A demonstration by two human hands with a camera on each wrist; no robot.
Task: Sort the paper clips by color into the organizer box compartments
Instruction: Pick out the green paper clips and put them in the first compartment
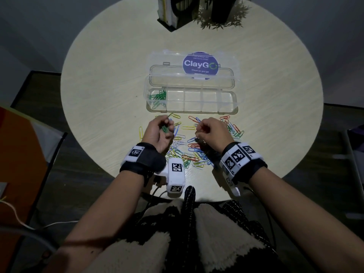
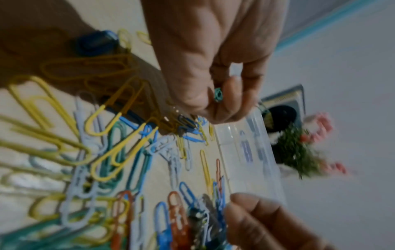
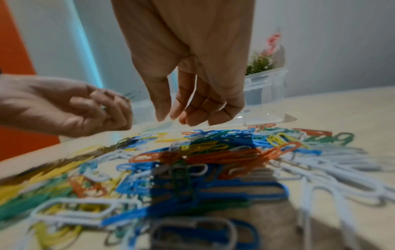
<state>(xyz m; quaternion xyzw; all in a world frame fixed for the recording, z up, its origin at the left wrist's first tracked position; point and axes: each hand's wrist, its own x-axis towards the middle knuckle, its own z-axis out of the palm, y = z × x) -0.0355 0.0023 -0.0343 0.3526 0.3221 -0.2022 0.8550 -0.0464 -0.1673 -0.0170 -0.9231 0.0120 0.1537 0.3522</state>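
A clear organizer box [image 1: 192, 112] lies open on the round table, its lid [image 1: 157, 75] folded back. Green clips [image 1: 157, 96] fill its leftmost compartment; the other compartments look bare. A mixed pile of colored paper clips [image 1: 189, 152] [image 3: 192, 160] is spread in front of the box. My left hand [image 1: 167, 127] [image 2: 220, 104] hovers over the pile's left part and pinches a few green clips [image 1: 163, 129] [image 2: 218, 95]. My right hand [image 1: 199, 131] [image 3: 177, 116] hangs over the pile's middle with loosely curled fingers and nothing visible between them.
A dark holder [image 1: 171, 14] and a potted plant [image 1: 220, 14] stand at the table's far edge. An orange panel [image 1: 19, 154] is off the table to the left. Bare tabletop [image 1: 108, 85] lies to both sides of the box.
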